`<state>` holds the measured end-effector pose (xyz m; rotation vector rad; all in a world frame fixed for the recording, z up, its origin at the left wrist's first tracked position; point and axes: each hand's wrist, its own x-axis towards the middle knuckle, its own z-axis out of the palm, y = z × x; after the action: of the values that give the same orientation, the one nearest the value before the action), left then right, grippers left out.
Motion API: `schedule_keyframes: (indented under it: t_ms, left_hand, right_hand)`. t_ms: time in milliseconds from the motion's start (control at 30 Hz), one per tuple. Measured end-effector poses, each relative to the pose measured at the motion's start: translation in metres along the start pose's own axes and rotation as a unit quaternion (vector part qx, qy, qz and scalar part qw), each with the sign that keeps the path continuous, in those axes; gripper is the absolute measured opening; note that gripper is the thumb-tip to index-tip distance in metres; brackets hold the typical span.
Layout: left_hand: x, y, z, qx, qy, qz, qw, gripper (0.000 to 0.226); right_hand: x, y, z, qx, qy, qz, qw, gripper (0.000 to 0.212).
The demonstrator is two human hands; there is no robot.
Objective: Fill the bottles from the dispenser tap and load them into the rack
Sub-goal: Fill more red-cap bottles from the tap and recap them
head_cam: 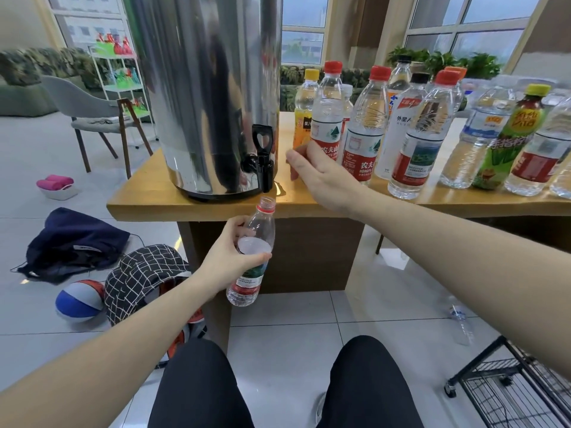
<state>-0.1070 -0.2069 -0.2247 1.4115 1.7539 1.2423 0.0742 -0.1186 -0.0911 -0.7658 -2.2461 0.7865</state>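
A steel dispenser (204, 94) stands on the wooden table (148, 205), its black tap (262, 162) over the front edge. My left hand (230, 257) grips an uncapped clear bottle (258, 233) with a red neck ring, its mouth just below the tap spout. My right hand (318, 171) hovers over the table to the right of the tap, fingers apart, holding nothing. Several capped bottles (367, 128) stand in a group on the table to the right. A black wire rack (519, 387) on castors sits on the floor at the lower right.
A small puddle (279, 189) lies on the table by the tap. On the floor at left are a dark bag (74, 242), a checked bag (145, 273) and a ball (80, 301). A clear bottle (460, 319) lies on the tiles at right. A grey chair (89, 109) stands behind.
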Motion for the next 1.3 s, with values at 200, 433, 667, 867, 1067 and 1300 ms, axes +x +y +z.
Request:
schedule_keyframes:
  t_ms: [200,433,667,867,1067,1300]
  left_hand:
    - [0.007,0.0,-0.001,-0.016,0.004,-0.008,1.0,0.078]
    - [0.014,0.005,0.002,-0.003,0.013,0.001,1.0,0.082]
    - [0.018,0.011,0.003,-0.019,0.011,-0.006,1.0,0.087]
    - [0.02,0.013,0.003,-0.013,0.013,-0.009,1.0,0.096]
    - [0.022,0.014,0.003,0.017,0.013,-0.01,1.0,0.087]
    - [0.018,0.021,0.003,0.024,0.017,-0.013,0.999,0.078]
  right_hand:
    - [0.027,-0.02,0.004,0.055,0.032,-0.017,0.998,0.025]
    - [0.046,-0.038,0.012,0.21,0.008,0.018,0.977,0.03]
    - [0.054,-0.045,0.017,0.282,-0.036,0.006,0.959,0.03]
    - [0.061,-0.043,0.023,0.212,-0.072,-0.006,0.975,0.035]
    - [0.056,-0.043,0.027,0.159,-0.07,-0.082,0.981,0.033]
    - [0.05,-0.04,0.029,0.06,-0.094,-0.134,0.985,0.017]
